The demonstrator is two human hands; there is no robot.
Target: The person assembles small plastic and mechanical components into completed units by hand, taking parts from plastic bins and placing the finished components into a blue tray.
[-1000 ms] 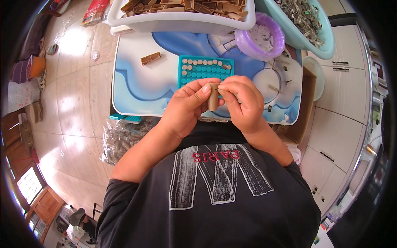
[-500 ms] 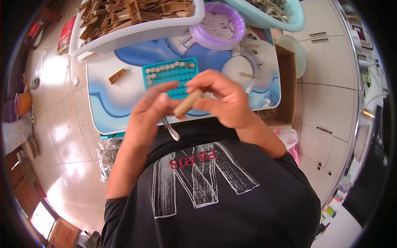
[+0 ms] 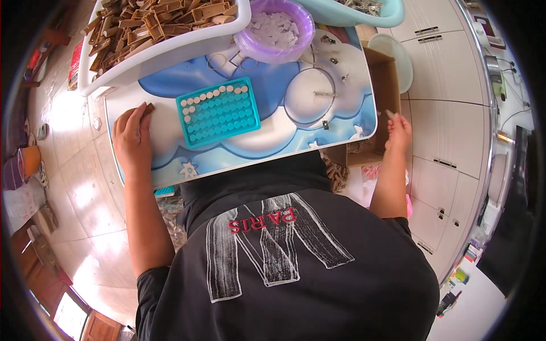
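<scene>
At the table's left edge, my left hand [image 3: 133, 136] has its fingers closed around a small brown trough-shaped piece [image 3: 149, 108], mostly hidden by the fingers. Out past the table's right edge, my right hand [image 3: 400, 133] pinches a pale tan piece [image 3: 390, 114] above the side of a cardboard box [image 3: 387, 74]; its full shape is hidden. Between my hands lies a turquoise tray [image 3: 253, 124] with rows of round pockets. White discs [image 3: 203, 96] fill most of its far row and a few pockets at its left.
A white bin [image 3: 165, 57] of brown pieces stands at the far left. Beside it are a purple basin [image 3: 310, 35] of white scraps and a pale turquoise tub [image 3: 392, 17] of metal bits. Several small metal parts [image 3: 325, 124] lie on the table's right. Cabinets [image 3: 449, 136] line the right.
My hands have parted from a tan cylinder held together near the front edge. The left went left to the loose brown piece, the right went right over the box. The shiny metal thing is out of sight.
</scene>
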